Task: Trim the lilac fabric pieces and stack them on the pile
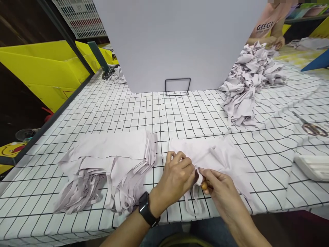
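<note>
A pale lilac cloth piece (218, 152) lies partly crumpled on the table in front of me, with thin straps (192, 204) hanging from its near side. My left hand (177, 175), a black watch on its wrist, is closed on the cloth's near edge. Facing it, my right hand (218, 187) pinches the same edge, the fingertips of both hands close together. Between them shows a small dark brown patch. A small orange-brown thing (204, 185) sticks out under my right fingers; its kind is unclear. Left of my hands lies a layered stack of similar strapped cloth pieces (113, 147).
A large white board (177, 41) stands at the back, with a black wire stand (177, 94) at its foot. A heap of crumpled cloth (246, 82) lies back right, near another person's hands (277, 42). Scissors (312, 127) and a white tray (312, 168) are at right.
</note>
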Tool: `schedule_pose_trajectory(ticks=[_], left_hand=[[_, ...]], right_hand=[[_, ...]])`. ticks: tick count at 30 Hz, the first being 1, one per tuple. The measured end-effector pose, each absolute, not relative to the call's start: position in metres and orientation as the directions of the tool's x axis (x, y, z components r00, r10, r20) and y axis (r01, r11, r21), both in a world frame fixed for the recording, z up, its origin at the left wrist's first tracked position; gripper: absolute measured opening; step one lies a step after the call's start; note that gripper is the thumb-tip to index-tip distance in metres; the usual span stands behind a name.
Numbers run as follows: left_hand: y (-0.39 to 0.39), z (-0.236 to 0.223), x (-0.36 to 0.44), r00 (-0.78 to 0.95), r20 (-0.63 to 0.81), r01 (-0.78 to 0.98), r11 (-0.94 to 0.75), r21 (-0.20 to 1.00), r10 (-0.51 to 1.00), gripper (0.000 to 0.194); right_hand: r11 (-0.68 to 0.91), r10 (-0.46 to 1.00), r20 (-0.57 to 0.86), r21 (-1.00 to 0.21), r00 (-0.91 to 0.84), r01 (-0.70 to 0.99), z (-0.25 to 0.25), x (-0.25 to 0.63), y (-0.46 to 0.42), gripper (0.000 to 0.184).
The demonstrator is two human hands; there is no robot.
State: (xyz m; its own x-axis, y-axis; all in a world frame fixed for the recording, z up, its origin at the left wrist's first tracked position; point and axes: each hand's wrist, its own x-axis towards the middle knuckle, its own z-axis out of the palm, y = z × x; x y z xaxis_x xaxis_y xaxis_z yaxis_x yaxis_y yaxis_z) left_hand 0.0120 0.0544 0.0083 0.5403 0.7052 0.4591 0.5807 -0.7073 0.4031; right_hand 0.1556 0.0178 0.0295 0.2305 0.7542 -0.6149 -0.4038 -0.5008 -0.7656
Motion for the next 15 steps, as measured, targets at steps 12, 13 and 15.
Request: schedule_pose_trajectory(ticks=[12, 13, 15], left_hand=[[0.0552, 0.0070, 0.0120, 0.562, 0.458, 0.595, -0.721, 0.355, 0.689, 0.024], [0.0551, 0.0069, 0.0125, 0.561, 0.459, 0.596, -0.721, 0.353, 0.689, 0.024], [0.0547, 0.0068, 0.0133, 0.565, 0.459, 0.596, -0.724, 0.347, 0.686, 0.024]], right_hand=[[-0.483, 0.767, -0.599, -0.775, 0.230, -0.408, 0.0247, 0.1580, 0.0181, 0.048], [-0.478, 0.771, -0.594, -0.778, 0.230, -0.408, 0.0248, 0.1580, 0.0180, 0.048], [-0.473, 0.778, -0.585, -0.785, 0.229, -0.399, 0.0250, 0.1581, 0.0178, 0.048]])
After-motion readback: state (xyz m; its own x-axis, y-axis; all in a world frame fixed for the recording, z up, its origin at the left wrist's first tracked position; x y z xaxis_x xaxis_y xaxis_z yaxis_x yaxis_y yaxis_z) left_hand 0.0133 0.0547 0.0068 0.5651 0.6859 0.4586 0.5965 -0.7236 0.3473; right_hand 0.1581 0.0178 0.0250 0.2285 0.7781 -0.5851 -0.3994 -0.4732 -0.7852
